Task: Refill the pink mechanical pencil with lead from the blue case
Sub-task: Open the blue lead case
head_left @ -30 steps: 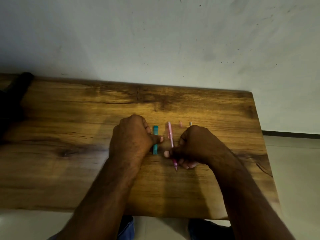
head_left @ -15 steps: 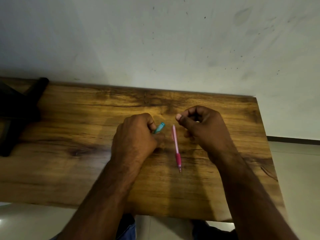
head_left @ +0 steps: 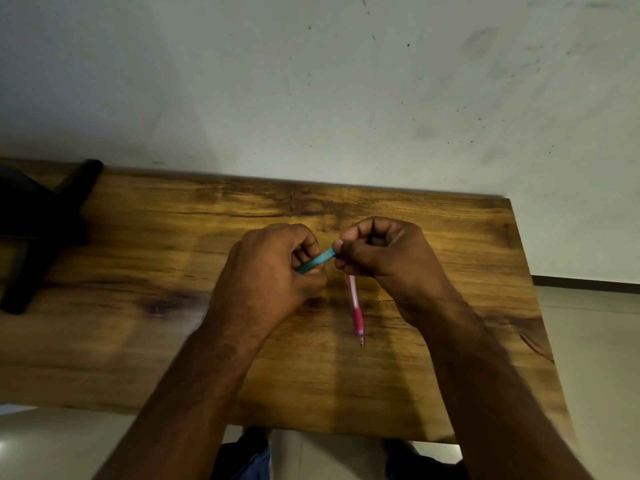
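My left hand [head_left: 266,271] holds the blue lead case [head_left: 317,260] lifted off the table, tilted with its far end up and to the right. My right hand [head_left: 384,251] pinches that upper end of the case with thumb and fingertips. The pink mechanical pencil [head_left: 356,308] lies on the wooden table [head_left: 138,334] below my right hand, tip pointing toward me, its top end hidden under the fingers. The pencil's cap and eraser are hidden behind my right hand.
A black stand or bracket [head_left: 38,230] sits on the table's far left. A pale wall runs behind the table. The table's right edge [head_left: 530,299] drops to a tiled floor. My knees show under the near edge.
My right hand let go of the pencil, rose, and came left onto the end of the blue case. My left hand lifted the case off the table and tilted it.
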`<state>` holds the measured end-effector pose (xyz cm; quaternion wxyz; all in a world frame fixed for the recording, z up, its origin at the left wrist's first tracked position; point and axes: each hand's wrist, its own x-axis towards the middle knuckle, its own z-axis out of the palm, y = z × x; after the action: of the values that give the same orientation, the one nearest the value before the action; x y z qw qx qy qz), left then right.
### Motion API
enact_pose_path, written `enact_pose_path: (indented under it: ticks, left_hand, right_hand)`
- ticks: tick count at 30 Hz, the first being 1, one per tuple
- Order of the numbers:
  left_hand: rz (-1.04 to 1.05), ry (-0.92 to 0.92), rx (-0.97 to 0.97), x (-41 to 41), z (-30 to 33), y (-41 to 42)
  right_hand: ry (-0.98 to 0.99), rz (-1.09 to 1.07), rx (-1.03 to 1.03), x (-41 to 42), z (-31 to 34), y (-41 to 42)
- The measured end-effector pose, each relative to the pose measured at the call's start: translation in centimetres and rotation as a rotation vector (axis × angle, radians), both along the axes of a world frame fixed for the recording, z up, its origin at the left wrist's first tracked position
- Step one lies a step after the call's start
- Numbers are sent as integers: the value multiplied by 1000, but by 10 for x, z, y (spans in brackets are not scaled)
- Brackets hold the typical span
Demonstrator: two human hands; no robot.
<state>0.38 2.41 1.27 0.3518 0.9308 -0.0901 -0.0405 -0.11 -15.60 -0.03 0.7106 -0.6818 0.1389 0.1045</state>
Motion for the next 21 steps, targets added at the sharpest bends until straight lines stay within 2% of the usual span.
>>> enact_pose_path:
  ticks: [7,9,14,21]
  left_hand:
    - [50,101,-8,7,-9,20]
    - [72,88,-28,9,-12,24]
    - [91,22,-53,14,-19,22]
    - [60,-13,-75,19,-20,18]
  right_hand:
    - [-17,-186,-76,1,-2,-1]
    - [-20,-138,-166,1,-4,1]
    - [-112,129,-660,-4,-20,29]
    - [-219,280,-885,-9,-24,41]
